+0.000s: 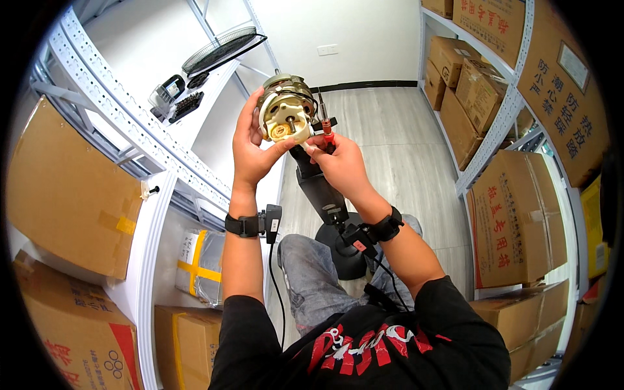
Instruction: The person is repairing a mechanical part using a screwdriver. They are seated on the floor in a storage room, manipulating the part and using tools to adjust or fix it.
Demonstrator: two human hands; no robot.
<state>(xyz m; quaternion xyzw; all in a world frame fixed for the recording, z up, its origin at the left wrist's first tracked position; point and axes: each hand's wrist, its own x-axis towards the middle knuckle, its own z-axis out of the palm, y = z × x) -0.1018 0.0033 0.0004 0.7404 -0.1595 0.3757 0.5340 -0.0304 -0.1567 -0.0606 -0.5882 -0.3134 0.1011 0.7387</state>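
Observation:
A fan motor [285, 110] with a cream plastic housing and metal windings sits on top of a dark fan stand [325, 195]. My left hand [252, 143] grips the motor from its left side, thumb on the cream front. My right hand [338, 161] is shut on a screwdriver [324, 120] with a red and black handle, its shaft pointing up beside the motor's right edge. Both wrists wear black straps with small devices. The stand's round black base [344, 250] rests on the floor between my knees.
White metal shelving [149, 162] on my left holds cardboard boxes [71, 195], a fan grille [218, 49] and small black parts [185, 107]. Shelves on the right [494, 136] are stacked with more cardboard boxes. Grey wood-look floor [396, 156] lies ahead.

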